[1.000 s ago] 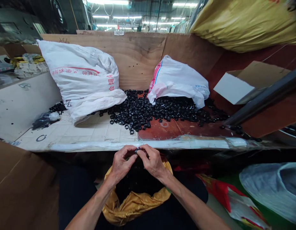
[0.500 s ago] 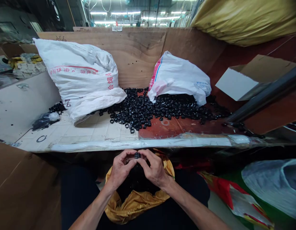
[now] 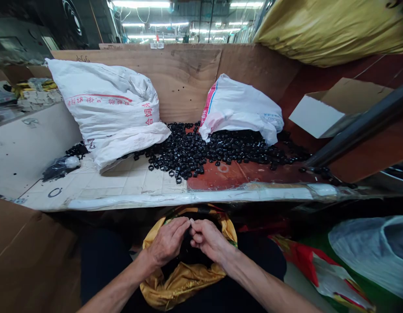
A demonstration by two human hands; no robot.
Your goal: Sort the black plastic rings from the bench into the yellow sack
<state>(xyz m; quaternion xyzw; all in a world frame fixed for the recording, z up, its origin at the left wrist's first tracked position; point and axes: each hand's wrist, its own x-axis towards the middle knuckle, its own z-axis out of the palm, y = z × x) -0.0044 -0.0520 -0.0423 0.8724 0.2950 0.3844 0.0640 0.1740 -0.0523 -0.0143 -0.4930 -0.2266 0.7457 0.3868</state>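
My left hand and my right hand meet above the open mouth of a yellow woven sack between my legs. The fingers of both hands are closed, with the fingertips touching or nearly touching. Anything between them is hidden by the fingers. Inside the sack it is dark, and its contents are hard to make out. Beyond my hands, a pile of small black rings spreads over the bench.
Two white sacks, one on the left and one on the right, lie on the pile. A white-taped bench edge runs in front of me. At the right are a slanted dark bar and an open cardboard box.
Both hands have come down closer to the sack, and the left has turned its back upward. The small black piece held between the fingertips no longer shows. The view has shifted slightly.
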